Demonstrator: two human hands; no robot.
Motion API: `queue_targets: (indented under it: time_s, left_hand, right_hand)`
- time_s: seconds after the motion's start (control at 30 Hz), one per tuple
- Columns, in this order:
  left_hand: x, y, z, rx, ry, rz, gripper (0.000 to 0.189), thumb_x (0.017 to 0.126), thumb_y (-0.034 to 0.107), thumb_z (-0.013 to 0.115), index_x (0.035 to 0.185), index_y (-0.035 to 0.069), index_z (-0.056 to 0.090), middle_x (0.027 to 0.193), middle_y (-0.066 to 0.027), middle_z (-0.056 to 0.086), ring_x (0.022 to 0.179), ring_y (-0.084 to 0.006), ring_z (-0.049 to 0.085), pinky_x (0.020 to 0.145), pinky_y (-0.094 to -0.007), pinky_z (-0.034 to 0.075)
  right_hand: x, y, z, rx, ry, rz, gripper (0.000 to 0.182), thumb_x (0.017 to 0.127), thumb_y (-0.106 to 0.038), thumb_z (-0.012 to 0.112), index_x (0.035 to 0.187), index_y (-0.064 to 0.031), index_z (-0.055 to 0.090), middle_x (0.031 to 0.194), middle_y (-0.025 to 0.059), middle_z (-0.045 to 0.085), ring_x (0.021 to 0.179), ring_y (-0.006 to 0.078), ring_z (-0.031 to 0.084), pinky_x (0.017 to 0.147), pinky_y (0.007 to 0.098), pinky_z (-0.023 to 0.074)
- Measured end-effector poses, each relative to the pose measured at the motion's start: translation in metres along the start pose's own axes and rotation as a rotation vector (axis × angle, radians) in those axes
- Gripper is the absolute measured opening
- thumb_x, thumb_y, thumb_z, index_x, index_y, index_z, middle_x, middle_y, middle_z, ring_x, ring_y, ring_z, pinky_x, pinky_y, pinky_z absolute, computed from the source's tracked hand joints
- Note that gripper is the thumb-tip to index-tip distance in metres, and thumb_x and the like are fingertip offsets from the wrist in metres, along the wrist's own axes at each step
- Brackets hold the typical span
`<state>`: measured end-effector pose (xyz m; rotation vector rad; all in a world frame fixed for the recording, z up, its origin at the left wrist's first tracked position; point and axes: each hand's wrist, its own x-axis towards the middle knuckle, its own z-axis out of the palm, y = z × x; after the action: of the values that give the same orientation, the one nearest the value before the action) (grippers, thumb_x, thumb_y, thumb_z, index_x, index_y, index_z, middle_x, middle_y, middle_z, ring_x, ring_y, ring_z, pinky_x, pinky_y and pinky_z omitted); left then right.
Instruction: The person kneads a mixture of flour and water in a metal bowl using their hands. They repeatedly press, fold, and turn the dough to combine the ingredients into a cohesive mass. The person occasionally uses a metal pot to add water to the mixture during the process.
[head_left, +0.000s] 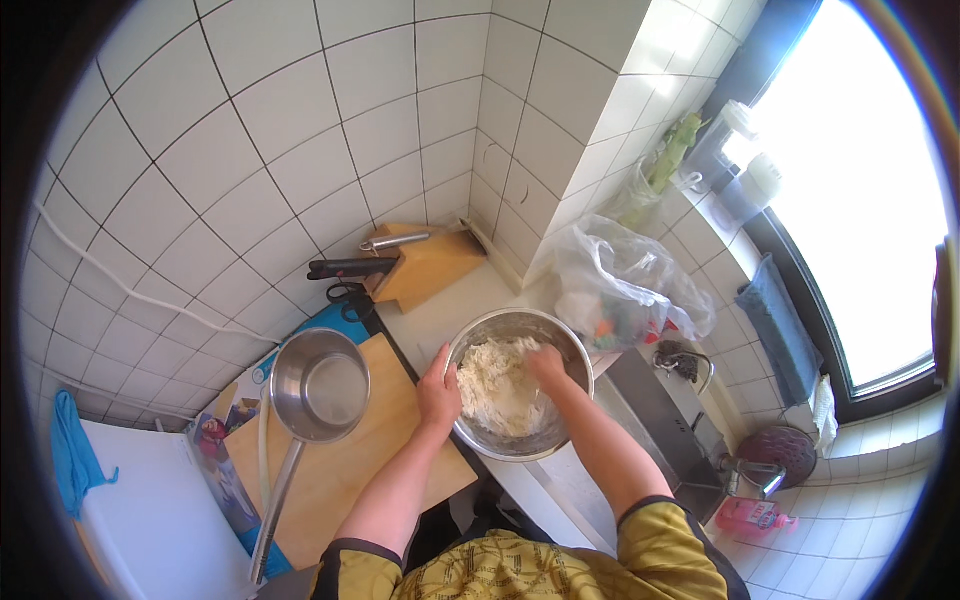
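Observation:
A round stainless steel mixing bowl (589, 375) stands in front of me, holding a shaggy, crumbly mix of flour and dough (495, 386). My left hand (439, 394) clasps the bowl's left side, fingers against the outer wall and thumb at the rim. Inside the bowl, my right hand (546, 369) reaches into the right part of the dough. Its fingers are blurred and partly hidden, so their grip is unclear. Some flour clings to the bowl's inner wall.
Left of the bowl, a long-handled steel saucepan (321, 384) sits over a wooden board (397, 450). Behind are a wooden knife block (435, 262) and black-handled scissors (352, 301). A plastic bag (630, 285), a sink (660, 420) and a pink soap bottle (750, 517) are at right.

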<state>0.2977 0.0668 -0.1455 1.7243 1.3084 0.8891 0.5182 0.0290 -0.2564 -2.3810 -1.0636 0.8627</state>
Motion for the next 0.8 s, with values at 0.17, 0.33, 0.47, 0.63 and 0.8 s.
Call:
queue_targets:
  time_s: [0.17, 0.33, 0.47, 0.63, 0.8]
  left_hand:
    - [-0.002, 0.001, -0.001, -0.088, -0.014, -0.015, 0.033, 0.085, 0.013, 0.047, 0.117, 0.004, 0.050, 0.109, -0.0215, 0.054, 0.102, -0.0322, 0.053, 0.086, -0.0337, 0.042]
    - [-0.001, -0.003, 0.003, -0.147, 0.031, -0.046, 0.033, 0.086, 0.015, 0.046, 0.116, 0.003, 0.050, 0.108, -0.0213, 0.055, 0.101, -0.0310, 0.054, 0.086, -0.0334, 0.041]
    - [0.001, -0.001, 0.004, -0.135, 0.026, -0.008, 0.032, 0.086, 0.016, 0.046, 0.115, 0.003, 0.051, 0.108, -0.0204, 0.055, 0.100, -0.0315, 0.054, 0.085, -0.0339, 0.042]
    - [0.003, -0.001, 0.003, -0.100, 0.015, -0.034, 0.031, 0.086, 0.016, 0.047, 0.114, 0.004, 0.052, 0.106, -0.0199, 0.056, 0.099, -0.0321, 0.054, 0.084, -0.0339, 0.042]
    - [0.001, -0.001, 0.006, -0.093, 0.031, -0.042, 0.031, 0.085, 0.014, 0.048, 0.114, 0.003, 0.052, 0.105, -0.0185, 0.058, 0.098, -0.0264, 0.056, 0.083, -0.0309, 0.042]
  right_hand:
    - [-0.037, -0.122, -0.004, -0.200, -0.044, -0.389, 0.025, 0.066, -0.014, 0.053, 0.084, 0.0031, 0.060, 0.080, 0.0219, 0.061, 0.079, 0.0339, 0.060, 0.073, 0.0416, 0.0466]
    - [-0.079, -0.127, 0.006, -0.512, -0.271, -0.918, 0.025, 0.066, -0.018, 0.054, 0.083, -0.0008, 0.061, 0.084, 0.0188, 0.061, 0.084, 0.0324, 0.059, 0.077, 0.0425, 0.0446]
    - [-0.038, -0.113, -0.010, -0.371, -0.201, -0.557, 0.030, 0.064, -0.016, 0.057, 0.089, -0.0007, 0.059, 0.089, 0.0208, 0.060, 0.086, 0.0343, 0.057, 0.076, 0.0428, 0.0449]
    - [-0.024, -0.069, -0.037, -0.188, -0.011, -0.316, 0.029, 0.068, -0.017, 0.055, 0.091, 0.0013, 0.058, 0.092, 0.0234, 0.059, 0.089, 0.0342, 0.057, 0.077, 0.0404, 0.0460]
    - [-0.042, -0.044, -0.047, -0.329, -0.133, -0.085, 0.034, 0.073, -0.022, 0.052, 0.099, -0.0005, 0.057, 0.097, 0.0220, 0.059, 0.093, 0.0345, 0.056, 0.081, 0.0401, 0.0446]
